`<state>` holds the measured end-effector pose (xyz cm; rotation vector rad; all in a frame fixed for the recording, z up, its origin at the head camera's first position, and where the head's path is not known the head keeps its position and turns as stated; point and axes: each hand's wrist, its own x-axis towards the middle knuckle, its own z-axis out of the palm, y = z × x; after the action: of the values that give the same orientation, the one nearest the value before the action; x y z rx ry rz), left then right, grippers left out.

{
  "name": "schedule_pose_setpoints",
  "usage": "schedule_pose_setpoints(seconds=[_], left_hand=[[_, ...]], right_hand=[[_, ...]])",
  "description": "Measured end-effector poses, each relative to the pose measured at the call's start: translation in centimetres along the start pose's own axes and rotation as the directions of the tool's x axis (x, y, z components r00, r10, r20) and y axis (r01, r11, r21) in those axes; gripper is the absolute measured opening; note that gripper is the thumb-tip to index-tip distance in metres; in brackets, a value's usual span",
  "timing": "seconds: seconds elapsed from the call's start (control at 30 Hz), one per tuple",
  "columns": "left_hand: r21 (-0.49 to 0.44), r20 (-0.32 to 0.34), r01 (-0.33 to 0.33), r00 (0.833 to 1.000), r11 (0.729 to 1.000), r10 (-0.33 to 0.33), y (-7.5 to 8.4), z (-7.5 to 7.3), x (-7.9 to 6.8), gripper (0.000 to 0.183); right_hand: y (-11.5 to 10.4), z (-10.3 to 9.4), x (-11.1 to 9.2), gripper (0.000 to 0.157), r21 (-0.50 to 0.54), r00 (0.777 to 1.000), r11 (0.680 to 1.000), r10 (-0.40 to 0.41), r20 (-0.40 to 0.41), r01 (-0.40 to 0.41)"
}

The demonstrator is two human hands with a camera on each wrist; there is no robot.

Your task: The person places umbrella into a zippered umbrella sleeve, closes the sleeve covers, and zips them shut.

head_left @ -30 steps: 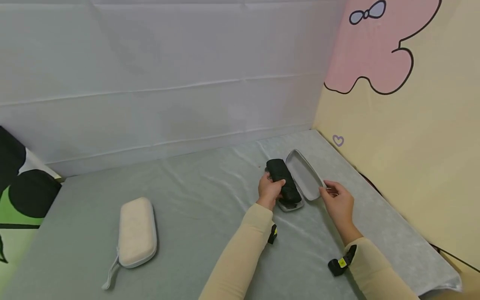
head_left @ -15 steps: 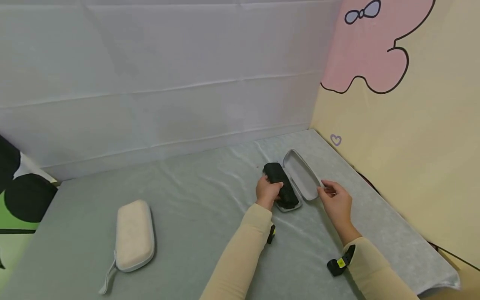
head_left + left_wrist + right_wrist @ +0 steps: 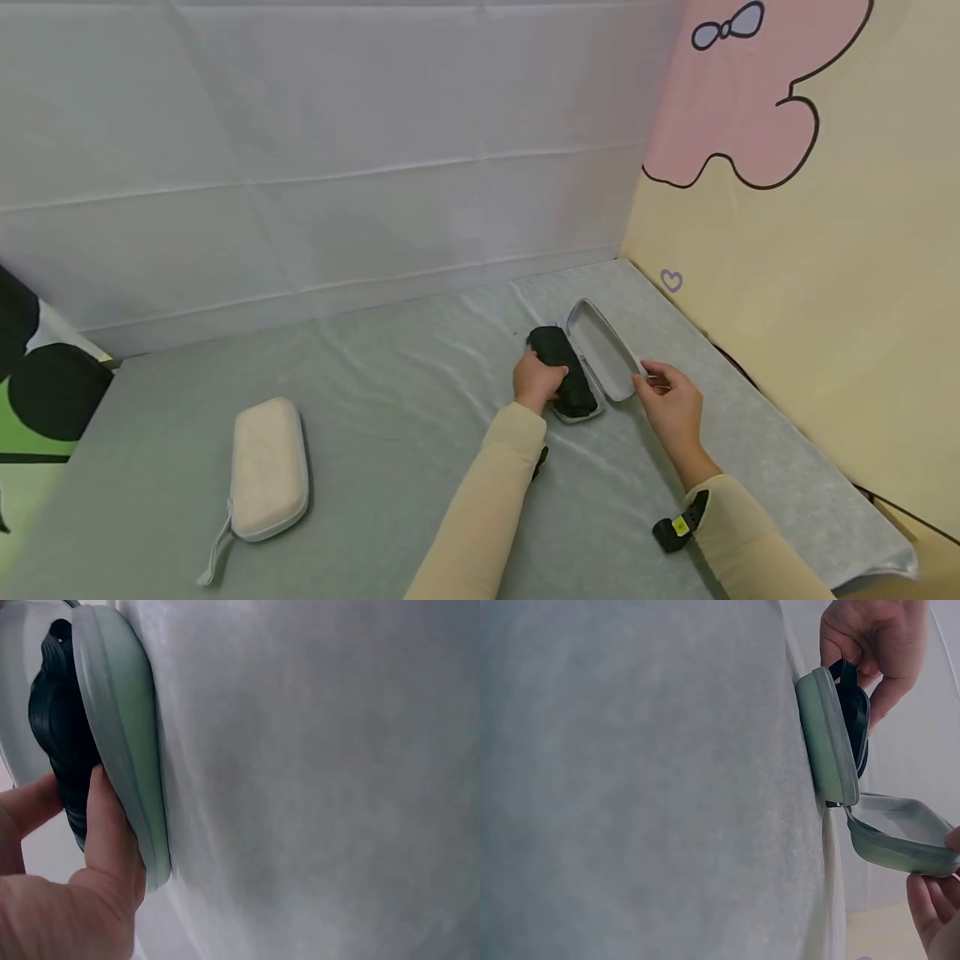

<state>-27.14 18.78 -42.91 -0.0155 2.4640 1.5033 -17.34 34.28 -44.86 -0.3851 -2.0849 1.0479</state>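
A pale green zip case (image 3: 819,739) lies unfolded on the cloth-covered table, its bottom half on the table. In that half sits a black folded umbrella (image 3: 573,392), slightly proud of the rim. My left hand (image 3: 536,383) grips the umbrella from the left side, thumb across its top; in the left wrist view a finger lies along the case rim. The lid (image 3: 606,350) stands spread out to the right, its hollow side up. My right hand (image 3: 672,408) pinches the lid's near right edge between thumb and fingers.
To the left lies a cream zipped case (image 3: 270,471) with a wrist strap (image 3: 215,550). A grey cloth (image 3: 390,467) covers the table. A white sheet (image 3: 315,150) hangs behind, and a yellow printed wall (image 3: 825,317) borders the right edge.
My left hand has lowered the umbrella down into the bottom half of the case, a little toward me. My right hand has kept its hold on the lid.
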Motion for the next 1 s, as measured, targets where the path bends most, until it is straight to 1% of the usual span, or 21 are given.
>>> schedule_pose_setpoints(seconds=[0.07,0.13,0.33,0.47,0.53,0.7,0.83,1.0], left_hand=[[0.029,-0.002,-0.001,1.000,1.000,0.001,-0.1,-0.1,0.1,0.059],[0.029,-0.004,0.008,1.000,1.000,-0.008,-0.1,-0.2,0.2,0.060],[-0.030,0.004,0.033,0.999,0.999,-0.033,-0.6,-0.4,0.3,0.063],[-0.056,-0.003,0.023,1.000,0.998,-0.023,-1.0,-0.4,0.3,0.061],[-0.043,-0.022,0.006,1.000,0.999,-0.007,-1.1,-0.5,0.2,0.059],[0.036,-0.061,-0.027,0.998,0.999,0.029,-1.4,-0.7,0.0,0.053],[0.054,-0.057,-0.025,0.998,0.998,0.028,-1.5,-0.8,0.0,0.054],[0.051,-0.057,-0.019,0.998,0.999,0.022,-1.7,-0.9,0.2,0.054]], right_hand=[[-0.1,0.1,-0.1,0.020,0.010,1.000,1.000,-0.004,0.005,0.003],[-0.1,0.1,-0.1,0.020,0.015,1.000,1.000,-0.003,0.013,0.003],[-0.3,0.0,-0.3,0.020,0.014,1.000,1.000,-0.005,0.014,0.005],[-0.5,-0.1,-0.4,0.020,0.019,1.000,1.000,-0.011,0.012,0.011],[-0.4,-0.1,-0.3,0.021,0.019,1.000,1.000,-0.008,0.013,0.008],[-0.3,0.0,-0.3,0.021,0.009,1.000,1.000,-0.008,0.014,0.007],[-0.2,0.0,-0.4,0.021,0.004,1.000,1.000,-0.007,0.009,0.007],[-0.2,0.1,-0.4,0.021,-0.002,1.000,1.000,0.010,0.012,-0.010]])
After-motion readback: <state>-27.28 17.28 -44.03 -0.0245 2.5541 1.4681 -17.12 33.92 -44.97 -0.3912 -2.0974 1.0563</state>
